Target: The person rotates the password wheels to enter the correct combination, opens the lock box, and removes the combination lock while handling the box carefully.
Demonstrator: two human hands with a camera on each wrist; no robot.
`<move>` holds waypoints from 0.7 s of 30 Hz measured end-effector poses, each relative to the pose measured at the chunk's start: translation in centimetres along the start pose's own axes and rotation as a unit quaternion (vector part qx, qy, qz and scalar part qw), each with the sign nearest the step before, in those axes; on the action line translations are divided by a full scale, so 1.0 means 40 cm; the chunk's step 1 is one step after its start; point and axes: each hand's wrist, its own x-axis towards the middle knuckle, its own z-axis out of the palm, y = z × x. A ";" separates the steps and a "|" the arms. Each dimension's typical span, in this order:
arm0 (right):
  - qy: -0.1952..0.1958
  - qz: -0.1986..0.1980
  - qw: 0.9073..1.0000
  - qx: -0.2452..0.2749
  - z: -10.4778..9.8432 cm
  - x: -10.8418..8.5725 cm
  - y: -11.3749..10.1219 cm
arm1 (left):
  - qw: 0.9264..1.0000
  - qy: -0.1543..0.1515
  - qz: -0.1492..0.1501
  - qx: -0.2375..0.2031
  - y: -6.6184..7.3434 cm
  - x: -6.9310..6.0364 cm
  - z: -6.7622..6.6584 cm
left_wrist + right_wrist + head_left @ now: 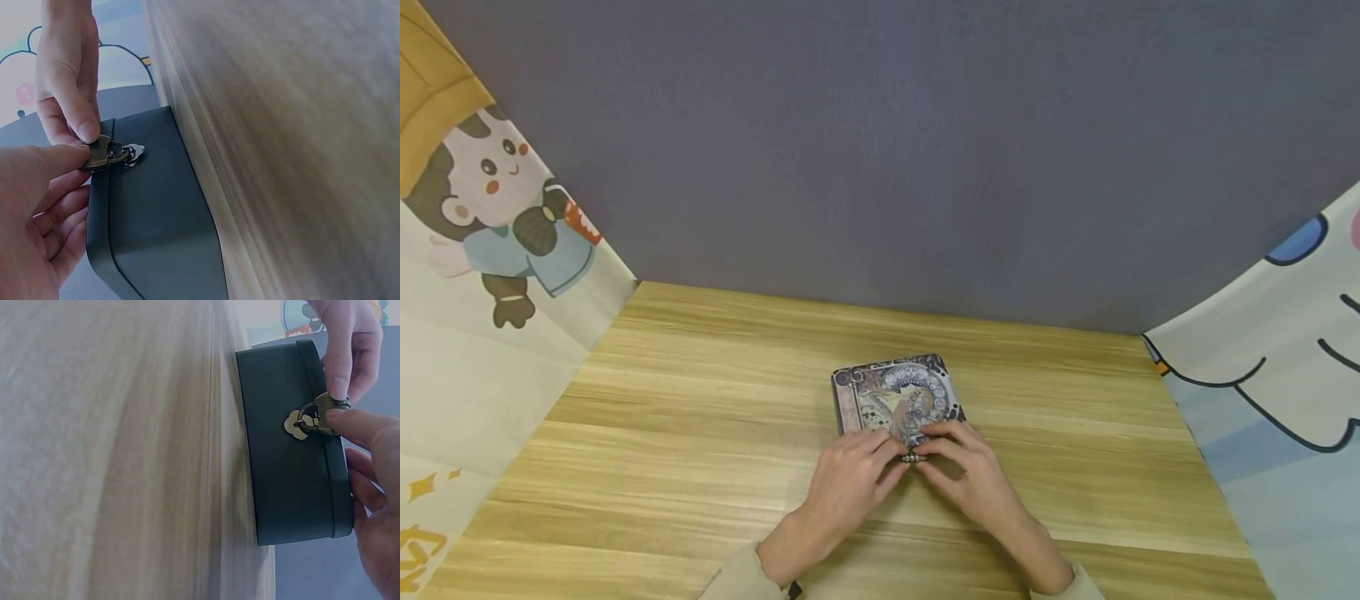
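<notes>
A dark box (156, 206) with a patterned, illustrated lid (898, 396) stands on the table. A bronze-coloured padlock (325, 414) hangs by its shackle from a metal clasp (295, 425) on the box's front. My left hand (852, 479) pinches the padlock's body from the left, thumb and fingertips on it. From the other side my right hand (977, 475) pinches the same padlock. Other fingers of both hands rest at the lid's front edge. Whether the shackle is latched, I cannot tell.
The wood-grain table (700, 417) stretches around the box. Behind it rises a dark grey panel (880, 150). Cloths with cartoon figures hang at the left (497, 333) and at the right (1285, 358).
</notes>
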 end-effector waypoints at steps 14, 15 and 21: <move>0.003 -0.004 1.000 0.003 0.001 0.001 0.000 | 1.000 0.006 0.005 0.002 0.000 0.000 -0.001; 0.002 -0.004 1.000 0.003 0.000 0.001 -0.001 | 1.000 0.005 0.006 0.003 0.000 0.000 -0.001; -0.001 -0.001 1.000 0.003 -0.001 0.001 -0.002 | 1.000 0.004 0.007 0.005 0.000 -0.001 -0.002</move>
